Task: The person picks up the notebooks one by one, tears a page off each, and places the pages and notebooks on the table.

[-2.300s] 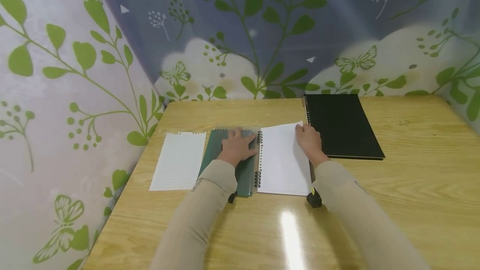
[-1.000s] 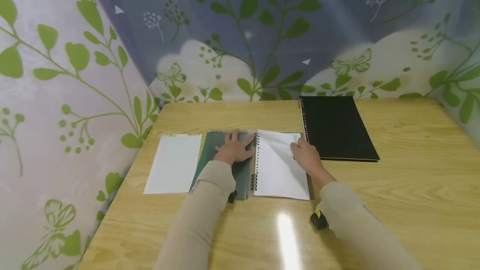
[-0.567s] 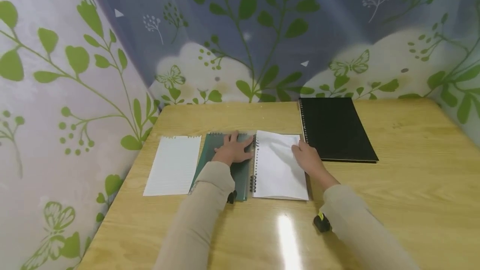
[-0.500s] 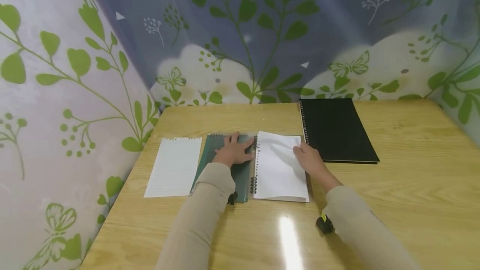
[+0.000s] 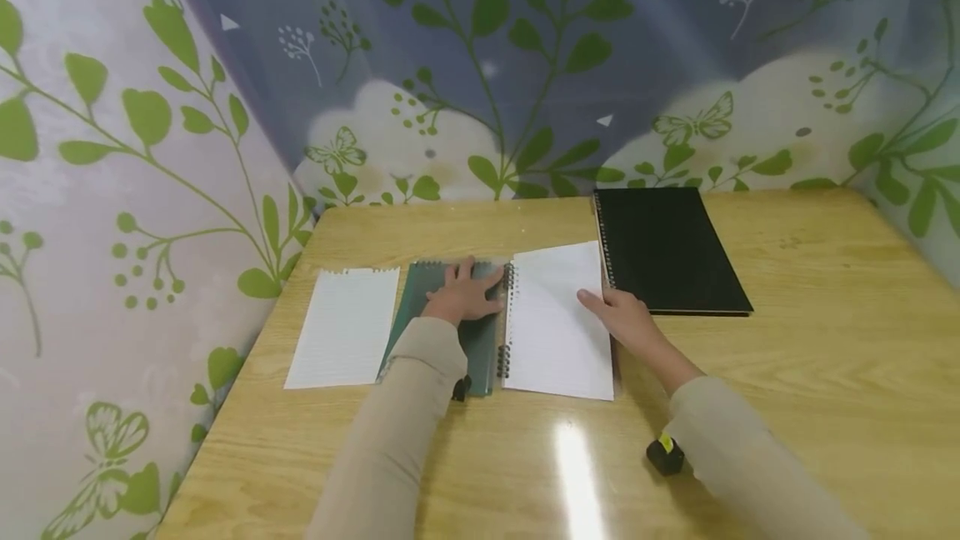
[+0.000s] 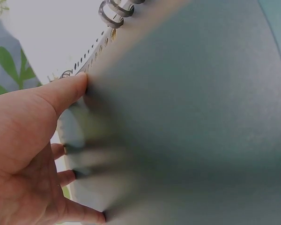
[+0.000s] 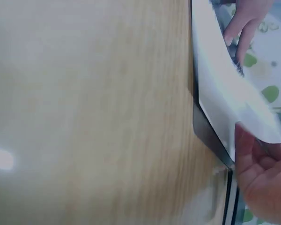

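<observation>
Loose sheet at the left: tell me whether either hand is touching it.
No, the left hand rests on the green cover and the right hand holds a notebook page, both apart from the loose sheet.

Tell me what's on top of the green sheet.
The left hand rests spread on the green sheet, and the sleeve crosses over its lower left part. Whatever is directly beneath the hand and sleeve is covered.

Hands: two, a left hand [image 5: 465, 300] and a right hand [image 5: 628, 319].
Open ring-bound notebook [image 5: 551, 340]: one, on the wooden worktop [image 5: 795, 407].
Page [image 7: 225, 93] pinched: at least one; exact count unclear.
Green cover [image 5: 423, 297]: one.
Closed black notebook [image 5: 671, 252]: one, at the far edge.
Loose sheet [image 5: 345, 327]: one, nearest the left edge.
Beige sleeves [image 5: 390, 440]: two.
</observation>
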Action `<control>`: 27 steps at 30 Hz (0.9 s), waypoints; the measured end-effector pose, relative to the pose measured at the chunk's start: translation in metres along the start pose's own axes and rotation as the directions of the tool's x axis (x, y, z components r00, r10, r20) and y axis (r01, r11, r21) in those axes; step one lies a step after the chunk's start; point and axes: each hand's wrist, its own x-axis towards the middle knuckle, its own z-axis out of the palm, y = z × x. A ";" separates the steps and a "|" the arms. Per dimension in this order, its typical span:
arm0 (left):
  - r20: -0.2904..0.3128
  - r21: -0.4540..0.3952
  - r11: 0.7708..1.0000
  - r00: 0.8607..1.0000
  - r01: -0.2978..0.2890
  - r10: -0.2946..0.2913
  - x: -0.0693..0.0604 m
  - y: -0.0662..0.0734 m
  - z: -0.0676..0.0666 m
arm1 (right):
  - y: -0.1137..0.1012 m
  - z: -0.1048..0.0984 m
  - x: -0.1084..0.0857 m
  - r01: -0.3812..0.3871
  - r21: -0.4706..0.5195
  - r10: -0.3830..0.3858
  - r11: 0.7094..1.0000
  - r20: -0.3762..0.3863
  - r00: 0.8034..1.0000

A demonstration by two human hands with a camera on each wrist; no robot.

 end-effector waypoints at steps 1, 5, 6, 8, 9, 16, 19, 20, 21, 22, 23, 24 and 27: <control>-0.001 -0.001 1.000 1.000 -0.003 0.003 0.000 0.000 0.000 | 0.001 -0.002 -0.004 -0.008 -0.001 0.008 1.000 0.024 1.000; 0.002 -0.003 1.000 1.000 -0.010 0.010 0.000 0.001 -0.001 | 0.003 -0.004 -0.020 -0.049 -0.007 0.050 0.999 0.106 0.993; 0.004 -0.003 1.000 1.000 -0.007 0.007 0.000 0.000 -0.002 | 0.004 -0.003 -0.024 -0.052 -0.009 0.053 0.999 0.110 0.992; 0.010 -0.005 1.000 1.000 -0.001 0.001 0.000 -0.001 -0.002 | 0.004 0.000 -0.030 -0.038 -0.032 0.042 0.999 0.106 0.994; 0.010 -0.011 1.000 1.000 0.000 0.000 0.000 -0.002 -0.002 | 0.003 0.001 -0.033 -0.031 -0.045 0.035 0.999 0.098 0.995; 0.017 -0.037 0.999 1.000 0.002 -0.001 -0.005 0.000 -0.004 | 0.001 0.006 -0.052 -0.006 -0.177 0.022 0.984 0.088 0.996; 0.024 -0.037 0.999 1.000 0.001 0.000 -0.005 0.000 -0.004 | 0.005 0.009 -0.057 -0.017 -0.158 0.032 0.987 0.090 0.995; 0.024 -0.039 0.999 1.000 0.002 -0.001 -0.005 0.000 -0.004 | 0.006 0.010 -0.059 -0.020 -0.147 0.034 0.989 0.091 0.995; 0.025 -0.042 0.999 1.000 0.004 -0.003 -0.005 0.000 -0.004 | 0.006 0.010 -0.060 -0.021 -0.136 0.033 0.990 0.093 0.995; 0.025 -0.046 0.999 1.000 0.006 -0.004 -0.005 0.000 -0.003 | 0.006 0.010 -0.061 -0.018 -0.132 0.031 0.991 0.094 0.995; 0.024 -0.051 0.999 1.000 0.008 -0.007 -0.004 0.000 -0.003 | 0.006 0.010 -0.062 -0.017 -0.129 0.030 0.992 0.098 0.995; 0.023 -0.056 0.998 1.000 0.010 -0.009 -0.004 0.000 -0.004 | 0.006 0.009 -0.063 -0.015 -0.127 0.027 0.992 0.100 0.995; 0.020 -0.065 0.998 1.000 0.012 -0.010 -0.004 -0.001 -0.003 | 0.005 0.009 -0.065 -0.005 -0.122 0.019 0.993 0.114 0.993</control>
